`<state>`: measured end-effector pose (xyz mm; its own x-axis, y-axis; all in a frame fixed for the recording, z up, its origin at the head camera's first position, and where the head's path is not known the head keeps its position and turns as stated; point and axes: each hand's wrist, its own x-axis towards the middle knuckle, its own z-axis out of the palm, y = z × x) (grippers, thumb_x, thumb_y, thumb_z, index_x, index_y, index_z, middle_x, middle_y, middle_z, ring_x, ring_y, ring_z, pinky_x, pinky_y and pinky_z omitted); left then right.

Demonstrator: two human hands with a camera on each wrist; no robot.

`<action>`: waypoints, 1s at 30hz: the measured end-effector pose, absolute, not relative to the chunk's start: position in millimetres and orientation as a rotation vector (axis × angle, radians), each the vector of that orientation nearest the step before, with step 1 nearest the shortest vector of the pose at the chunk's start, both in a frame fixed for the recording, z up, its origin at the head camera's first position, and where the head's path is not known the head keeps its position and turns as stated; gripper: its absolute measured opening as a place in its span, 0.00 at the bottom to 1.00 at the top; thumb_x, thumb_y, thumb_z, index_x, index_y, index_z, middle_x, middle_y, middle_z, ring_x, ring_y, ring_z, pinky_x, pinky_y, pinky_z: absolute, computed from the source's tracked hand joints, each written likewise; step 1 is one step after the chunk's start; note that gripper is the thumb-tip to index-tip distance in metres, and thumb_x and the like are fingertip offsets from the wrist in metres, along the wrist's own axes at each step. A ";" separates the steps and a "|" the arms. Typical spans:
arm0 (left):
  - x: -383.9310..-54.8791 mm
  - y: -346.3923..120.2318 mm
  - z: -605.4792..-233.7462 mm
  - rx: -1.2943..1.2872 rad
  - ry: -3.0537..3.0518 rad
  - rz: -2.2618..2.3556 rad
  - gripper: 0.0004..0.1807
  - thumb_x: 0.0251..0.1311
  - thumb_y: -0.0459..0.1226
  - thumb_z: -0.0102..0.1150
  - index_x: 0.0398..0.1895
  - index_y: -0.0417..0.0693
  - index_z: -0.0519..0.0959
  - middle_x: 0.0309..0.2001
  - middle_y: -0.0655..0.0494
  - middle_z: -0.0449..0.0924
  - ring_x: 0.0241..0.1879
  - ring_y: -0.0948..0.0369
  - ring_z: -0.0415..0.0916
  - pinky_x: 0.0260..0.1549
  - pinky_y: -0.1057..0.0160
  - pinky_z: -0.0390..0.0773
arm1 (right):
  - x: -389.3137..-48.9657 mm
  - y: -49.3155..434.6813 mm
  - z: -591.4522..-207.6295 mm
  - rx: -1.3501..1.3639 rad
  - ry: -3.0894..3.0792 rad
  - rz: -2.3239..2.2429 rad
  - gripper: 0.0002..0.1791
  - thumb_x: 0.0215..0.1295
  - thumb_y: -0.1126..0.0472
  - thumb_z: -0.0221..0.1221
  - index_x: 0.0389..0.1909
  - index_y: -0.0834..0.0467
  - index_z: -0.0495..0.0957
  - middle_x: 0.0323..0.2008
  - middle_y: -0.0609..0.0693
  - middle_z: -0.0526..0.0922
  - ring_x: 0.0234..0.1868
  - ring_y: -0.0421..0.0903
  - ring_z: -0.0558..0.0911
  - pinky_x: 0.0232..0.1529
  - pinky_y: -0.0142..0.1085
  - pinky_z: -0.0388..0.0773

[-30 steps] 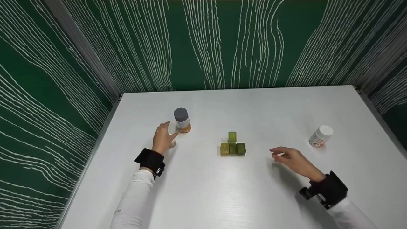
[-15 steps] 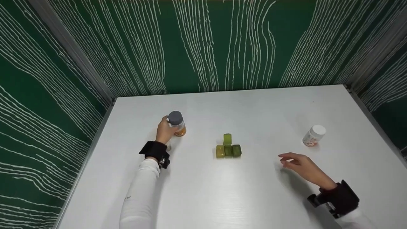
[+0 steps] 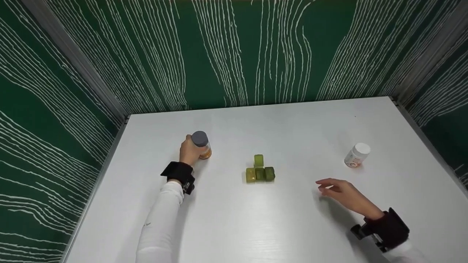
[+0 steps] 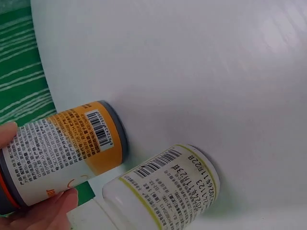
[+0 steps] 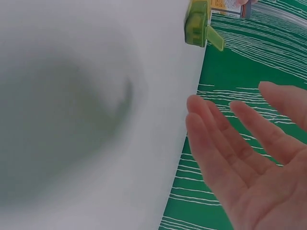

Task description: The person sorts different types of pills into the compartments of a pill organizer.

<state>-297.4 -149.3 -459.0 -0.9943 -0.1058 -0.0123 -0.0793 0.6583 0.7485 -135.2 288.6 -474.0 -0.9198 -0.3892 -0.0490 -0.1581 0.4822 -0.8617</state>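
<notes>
My left hand [image 3: 190, 151] grips a supplement bottle [image 3: 200, 138] with a grey lid and an orange and white label, thumb and fingers on its sides. The left wrist view shows the label's barcode and small print, with fingertips [image 4: 62, 206] at the lid end. Close beside it there stands a white bottle [image 4: 168, 189] with a yellow-green edged label; the left hand and wrist hide it in the head view. Over the right part of the table, my right hand [image 3: 345, 195] hovers with relaxed fingers and holds nothing. Its nearest thing is a white-capped pill bottle [image 3: 357, 155].
Several translucent green cubes [image 3: 260, 174] sit mid-table between the hands, a row with one lighter cube [image 3: 259, 160] behind it. Green walls [image 3: 215, 54] with white wavy lines rise along the back and sides of the white table [image 3: 234, 219].
My left hand has reached the grey-lidded bottle and closed round it. The right hand stays raised and free, with little movement. The whole head view has shifted slightly.
</notes>
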 end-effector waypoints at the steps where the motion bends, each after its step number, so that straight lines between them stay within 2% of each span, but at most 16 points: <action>1: -294.5 -148.2 -457.6 0.135 -2.829 -1.267 0.36 0.43 0.38 0.66 0.53 0.30 0.62 0.48 0.37 0.71 0.49 0.48 0.70 0.48 0.55 0.69 | -135.4 287.0 -474.3 -0.478 2.494 -1.411 0.20 0.63 0.62 0.50 0.50 0.73 0.68 0.44 0.68 0.75 0.40 0.46 0.79 0.38 0.27 0.73; 7: -269.2 -130.3 -439.6 -0.108 -2.814 -1.268 0.33 0.41 0.39 0.67 0.49 0.30 0.65 0.46 0.38 0.73 0.47 0.50 0.72 0.47 0.56 0.70 | -136.3 273.0 -472.3 -0.503 2.502 -1.378 0.21 0.62 0.59 0.52 0.52 0.69 0.69 0.45 0.64 0.76 0.43 0.49 0.78 0.39 0.28 0.73; 10: -250.0 -114.4 -431.2 -0.274 -2.827 -1.281 0.32 0.40 0.40 0.67 0.47 0.32 0.66 0.45 0.41 0.74 0.47 0.52 0.72 0.47 0.58 0.70 | -137.5 262.1 -470.4 -0.529 2.491 -1.365 0.22 0.62 0.57 0.52 0.52 0.68 0.69 0.45 0.63 0.76 0.43 0.48 0.78 0.40 0.29 0.73; 17: -207.6 -71.8 -433.6 -0.605 -2.808 -1.320 0.29 0.39 0.42 0.67 0.44 0.37 0.68 0.40 0.46 0.76 0.42 0.55 0.74 0.43 0.61 0.72 | -140.2 238.7 -466.3 -0.630 2.493 -1.328 0.20 0.62 0.58 0.52 0.50 0.67 0.71 0.43 0.61 0.77 0.42 0.49 0.78 0.41 0.31 0.74; 24: -185.5 -39.0 -454.3 -0.744 -2.831 -1.406 0.29 0.39 0.40 0.68 0.44 0.39 0.68 0.42 0.50 0.75 0.43 0.59 0.73 0.44 0.66 0.71 | -144.2 220.2 -462.8 -0.664 2.535 -1.348 0.19 0.63 0.60 0.52 0.51 0.67 0.70 0.44 0.61 0.77 0.42 0.48 0.78 0.42 0.34 0.74; 30: -180.3 -22.5 -472.0 -0.761 -2.846 -1.274 0.29 0.38 0.41 0.68 0.45 0.39 0.69 0.41 0.50 0.75 0.42 0.60 0.74 0.42 0.67 0.71 | -148.2 193.2 -459.7 -0.667 2.603 -1.448 0.22 0.61 0.60 0.53 0.54 0.66 0.67 0.48 0.62 0.73 0.43 0.52 0.77 0.44 0.40 0.73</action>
<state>-180.3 -22.5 -472.0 -0.8853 0.4471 0.1277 0.3931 0.5731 0.7191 -148.2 193.2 -459.7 -0.9009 -0.4138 0.1311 -0.3296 0.4557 -0.8269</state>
